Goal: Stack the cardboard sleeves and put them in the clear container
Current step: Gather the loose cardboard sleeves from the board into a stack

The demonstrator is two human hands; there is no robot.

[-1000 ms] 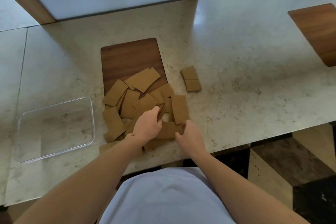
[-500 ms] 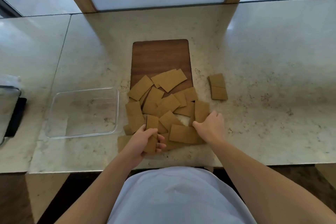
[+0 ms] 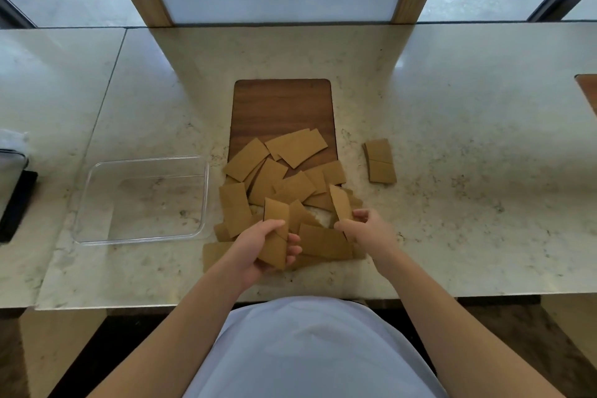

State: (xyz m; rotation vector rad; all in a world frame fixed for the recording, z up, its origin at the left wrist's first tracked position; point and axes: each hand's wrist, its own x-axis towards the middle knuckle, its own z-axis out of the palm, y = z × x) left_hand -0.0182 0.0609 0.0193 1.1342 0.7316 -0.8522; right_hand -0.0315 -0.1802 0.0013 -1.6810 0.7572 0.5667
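Several flat brown cardboard sleeves (image 3: 292, 186) lie in a loose overlapping pile on the counter, partly over a dark wooden board (image 3: 282, 107). My left hand (image 3: 258, 247) grips one sleeve (image 3: 275, 233) held upright at the pile's near edge. My right hand (image 3: 368, 229) pinches another sleeve (image 3: 340, 205), tilted up off the pile. A folded sleeve (image 3: 380, 161) lies apart to the right. The clear container (image 3: 142, 199) stands to the left of the pile with nothing in it.
The marble counter's front edge (image 3: 290, 299) runs just below my hands. At the far left sits a dark object beside a clear lidded box (image 3: 13, 191). A second wooden inlay (image 3: 588, 90) shows at the right edge. Wooden window posts rise behind.
My right hand has lifted a sleeve off the pile's right side, where it earlier rested flat. My left hand keeps hold of its sleeve. The camera view has shifted.
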